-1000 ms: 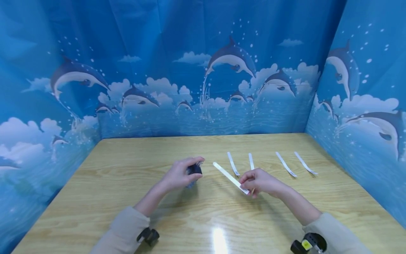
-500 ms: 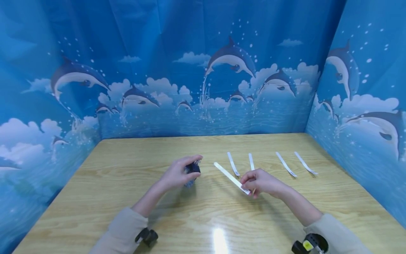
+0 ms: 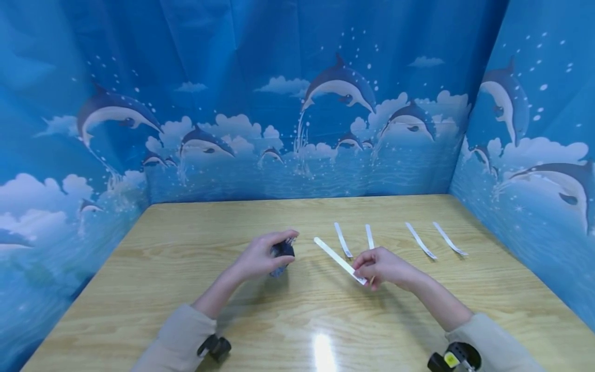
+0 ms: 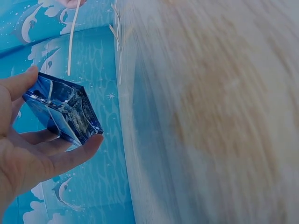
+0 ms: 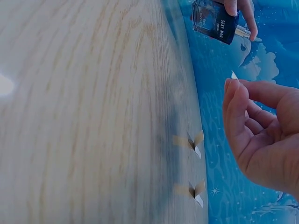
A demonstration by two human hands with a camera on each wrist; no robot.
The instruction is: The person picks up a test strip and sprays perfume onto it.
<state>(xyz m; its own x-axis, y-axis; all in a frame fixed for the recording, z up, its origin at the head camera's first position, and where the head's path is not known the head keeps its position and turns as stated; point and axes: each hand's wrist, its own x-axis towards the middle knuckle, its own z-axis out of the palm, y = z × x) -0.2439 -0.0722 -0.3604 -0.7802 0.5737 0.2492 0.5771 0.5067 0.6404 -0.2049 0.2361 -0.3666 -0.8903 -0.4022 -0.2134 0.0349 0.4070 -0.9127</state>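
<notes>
Bottle (image 5: pixel 212 18) gripped by left fingers (image 4: pixel 79 156), lettering (image 5: pixel 221 28) legible only in right-wrist view, white strip (image 3: pixel 333 254) pinched by right fingers (image 5: pixel 237 105)

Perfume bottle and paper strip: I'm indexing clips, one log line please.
left hand: grips perfume bottle | right hand: pinches white paper strip | table: four more strips

Four white strips (image 3: pixel 420 241) lie on a light wood-grain table (image 3: pixel 260 330).
</notes>
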